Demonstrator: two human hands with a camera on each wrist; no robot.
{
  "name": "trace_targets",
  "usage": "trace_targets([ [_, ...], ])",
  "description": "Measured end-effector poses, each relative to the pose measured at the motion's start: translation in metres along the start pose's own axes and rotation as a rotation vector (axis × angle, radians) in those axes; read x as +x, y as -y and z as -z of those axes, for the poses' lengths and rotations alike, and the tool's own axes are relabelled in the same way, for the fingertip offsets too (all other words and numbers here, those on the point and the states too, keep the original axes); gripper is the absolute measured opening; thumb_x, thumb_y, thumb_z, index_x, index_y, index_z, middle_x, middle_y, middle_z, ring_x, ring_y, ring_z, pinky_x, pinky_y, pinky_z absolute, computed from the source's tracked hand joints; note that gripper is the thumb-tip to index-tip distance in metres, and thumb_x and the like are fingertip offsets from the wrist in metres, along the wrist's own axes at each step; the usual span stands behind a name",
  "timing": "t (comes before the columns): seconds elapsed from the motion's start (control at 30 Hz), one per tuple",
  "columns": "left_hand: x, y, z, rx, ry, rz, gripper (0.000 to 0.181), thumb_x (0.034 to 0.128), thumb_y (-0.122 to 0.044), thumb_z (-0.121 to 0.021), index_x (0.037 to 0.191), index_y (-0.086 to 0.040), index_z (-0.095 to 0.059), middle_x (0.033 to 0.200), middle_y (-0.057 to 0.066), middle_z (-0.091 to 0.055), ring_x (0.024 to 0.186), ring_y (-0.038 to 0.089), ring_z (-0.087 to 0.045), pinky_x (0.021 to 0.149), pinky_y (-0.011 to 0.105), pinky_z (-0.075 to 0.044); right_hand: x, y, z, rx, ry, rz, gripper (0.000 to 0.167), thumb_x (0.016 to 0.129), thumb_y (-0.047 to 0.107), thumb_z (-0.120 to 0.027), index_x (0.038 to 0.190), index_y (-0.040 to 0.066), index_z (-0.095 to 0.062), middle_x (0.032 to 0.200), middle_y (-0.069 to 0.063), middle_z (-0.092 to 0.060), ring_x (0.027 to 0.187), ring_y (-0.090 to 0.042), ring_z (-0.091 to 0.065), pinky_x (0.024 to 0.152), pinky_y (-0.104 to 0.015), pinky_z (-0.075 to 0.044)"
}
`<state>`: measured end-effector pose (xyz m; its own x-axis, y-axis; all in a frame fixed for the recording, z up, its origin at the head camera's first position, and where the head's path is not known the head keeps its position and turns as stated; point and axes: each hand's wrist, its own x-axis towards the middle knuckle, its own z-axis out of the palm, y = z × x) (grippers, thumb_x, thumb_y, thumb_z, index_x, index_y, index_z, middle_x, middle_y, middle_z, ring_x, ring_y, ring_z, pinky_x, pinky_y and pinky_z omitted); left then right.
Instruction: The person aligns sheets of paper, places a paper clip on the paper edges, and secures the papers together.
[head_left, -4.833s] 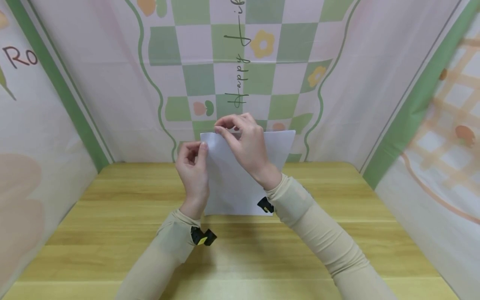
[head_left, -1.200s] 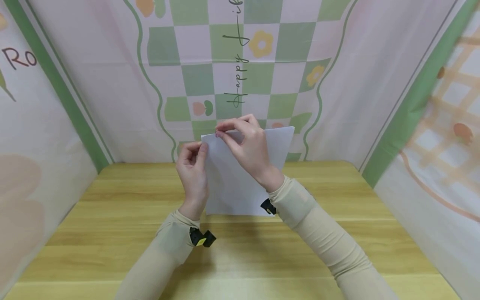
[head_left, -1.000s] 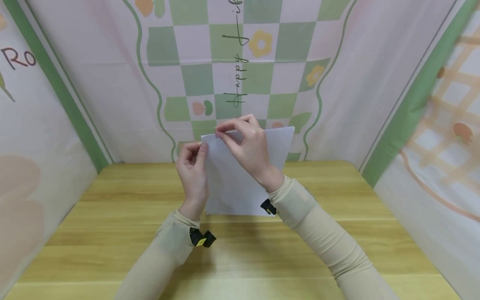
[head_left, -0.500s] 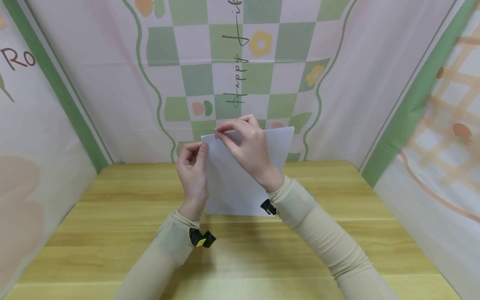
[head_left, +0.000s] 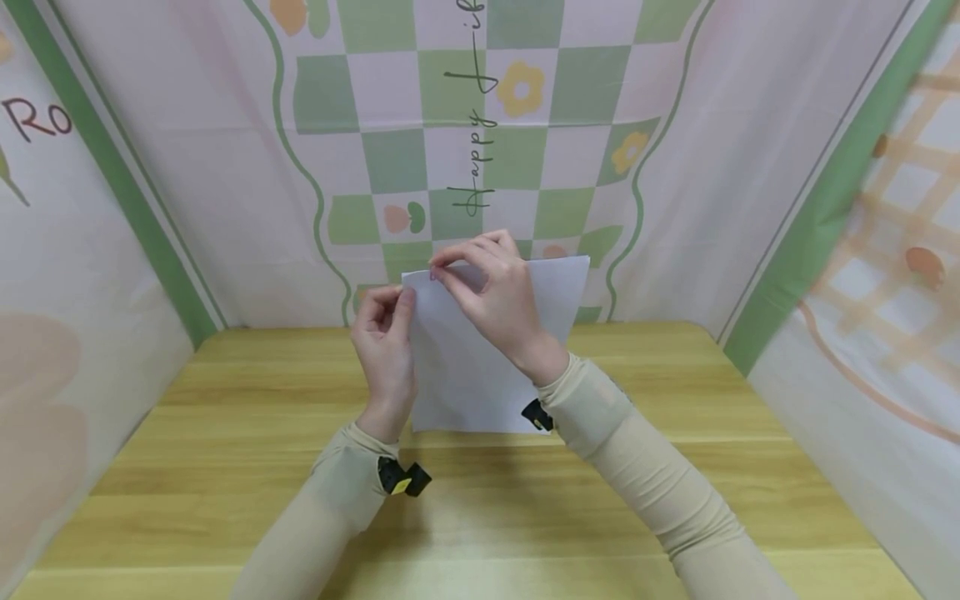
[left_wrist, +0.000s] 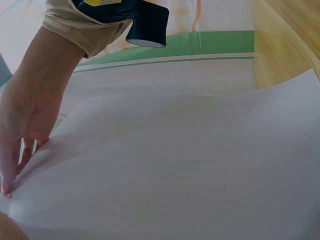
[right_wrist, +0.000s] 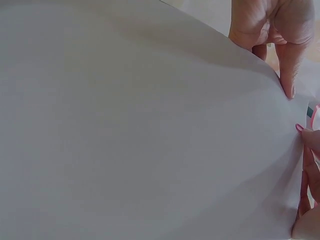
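Note:
Upright in the head view stands white paper (head_left: 480, 367), its lower edge near the tabletop; whether it is one sheet or several I cannot tell. My left hand (head_left: 386, 354) pinches its left edge near the upper corner, thumb on the near face. At the top edge, just right of that corner, my right hand (head_left: 495, 292) pinches a small pink paper clip (head_left: 432, 275), mostly covered by the fingertips. In the right wrist view a pink loop of the clip (right_wrist: 299, 128) lies over the paper's near face, and another pink part shows beyond the edge.
The wood-grain table (head_left: 480, 517) spreads beneath both forearms. Behind it hangs a green-and-white checked cloth (head_left: 517, 158), with printed cloth walls at the left and right. A small black camera (head_left: 405, 477) sits on the left wrist, another (head_left: 536, 414) on the right.
Since the earliest frame, my right hand has shifted slightly right and its fingertips lower. The pink clip now shows below them, a little more than half a second ago. My left hand stays put.

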<state>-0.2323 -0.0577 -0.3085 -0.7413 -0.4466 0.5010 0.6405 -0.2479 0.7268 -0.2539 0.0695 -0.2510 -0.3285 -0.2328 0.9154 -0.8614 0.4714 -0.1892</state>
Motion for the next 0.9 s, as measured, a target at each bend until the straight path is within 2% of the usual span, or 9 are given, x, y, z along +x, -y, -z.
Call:
trace_targets([
  [0.4,-0.0008,-0.0001,-0.0007,-0.015,0.013,-0.013,0.021,0.0892,-0.009,-0.064,0.097,0.01,-0.059,0.088,0.0,-0.059,0.082,0.012,-0.054,0.075,0.021,-0.046,-0.0001,-0.0006,0.0015,0.0,-0.002,-0.008,0.007,0.082,0.014,-0.074,0.088,0.01,-0.073,0.087,0.0,-0.072,0.087,-0.018,-0.051,0.08,-0.028,-0.039],
  [0.57,-0.0013,-0.0004,-0.001,-0.03,0.011,-0.017,0.003,0.0895,-0.006,-0.063,0.09,-0.004,-0.064,0.089,0.005,-0.059,0.082,0.012,-0.054,0.075,0.021,-0.047,-0.0008,-0.0006,0.0019,0.002,0.017,-0.016,0.006,0.082,0.014,-0.074,0.087,0.01,-0.074,0.086,0.0,-0.072,0.087,-0.018,-0.051,0.08,-0.028,-0.039],
  [0.67,-0.0018,-0.0005,-0.0008,-0.035,0.015,-0.013,0.005,0.0895,-0.006,-0.063,0.088,-0.011,-0.064,0.09,0.006,-0.058,0.082,0.013,-0.054,0.075,0.021,-0.047,-0.0014,-0.0005,0.0024,-0.003,0.029,-0.015,0.007,0.082,0.014,-0.074,0.087,0.009,-0.074,0.086,-0.001,-0.071,0.087,-0.019,-0.051,0.079,-0.028,-0.039],
  [0.73,-0.0021,-0.0002,-0.0006,-0.034,0.016,-0.009,0.0,0.0892,-0.008,-0.064,0.09,-0.008,-0.064,0.09,0.006,-0.058,0.082,0.013,-0.054,0.075,0.02,-0.046,-0.0017,-0.0003,0.0029,-0.005,0.033,-0.015,0.007,0.082,0.013,-0.074,0.088,0.009,-0.074,0.087,-0.001,-0.071,0.087,-0.019,-0.051,0.079,-0.029,-0.039],
  [0.9,-0.0026,0.0003,-0.0005,-0.017,0.017,-0.007,0.02,0.0892,-0.01,-0.065,0.096,0.008,-0.06,0.089,0.005,-0.058,0.081,0.012,-0.053,0.074,0.02,-0.046,-0.0023,-0.0001,0.0038,-0.003,0.026,-0.009,0.007,0.082,0.013,-0.074,0.088,0.009,-0.074,0.087,-0.001,-0.072,0.087,-0.019,-0.051,0.079,-0.029,-0.039],
])
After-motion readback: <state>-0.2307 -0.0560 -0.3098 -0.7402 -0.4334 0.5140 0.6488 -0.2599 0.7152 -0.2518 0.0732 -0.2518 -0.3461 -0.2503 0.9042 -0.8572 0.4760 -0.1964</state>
